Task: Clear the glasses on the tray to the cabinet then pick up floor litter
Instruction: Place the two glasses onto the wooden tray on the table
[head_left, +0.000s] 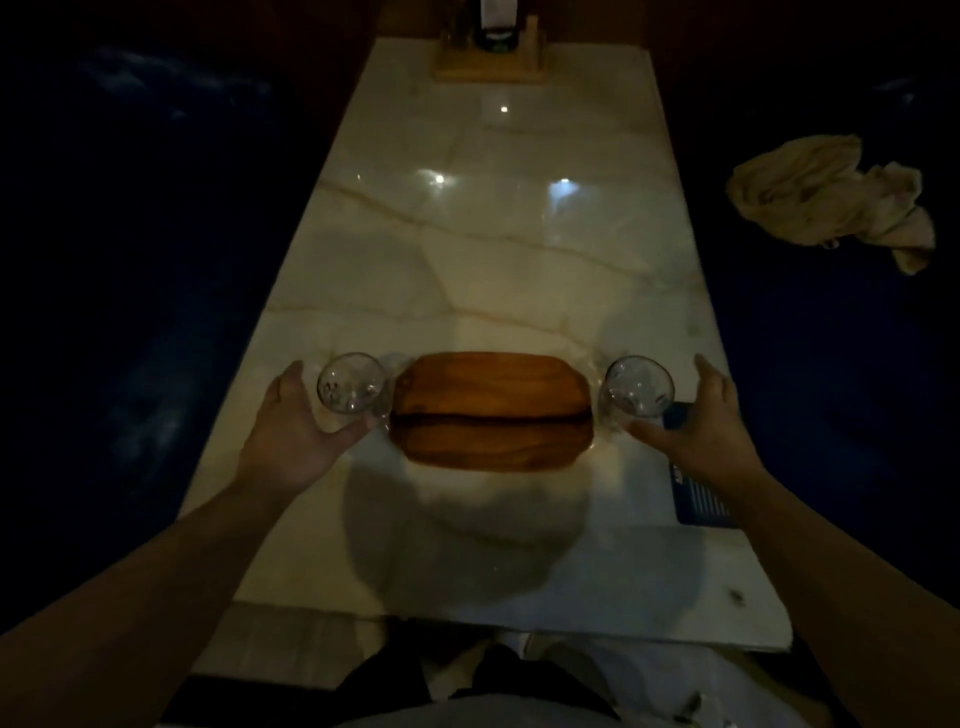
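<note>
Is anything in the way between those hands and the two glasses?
Nothing visible. The left hand already cups the left glass, the right hand the right glass, either side of the wooden tray. The cabinet is out of view.

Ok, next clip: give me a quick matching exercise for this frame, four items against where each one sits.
Items:
1. wooden tray
2. crumpled cloth
3. wooden holder
4. dark blue card

Places:
A. far end of the marble table
B. off the table, on the dark seat to the right
C. between the two glasses
D. table's right edge, under the right forearm

Pairs: 1-C, 2-B, 3-A, 4-D
</note>
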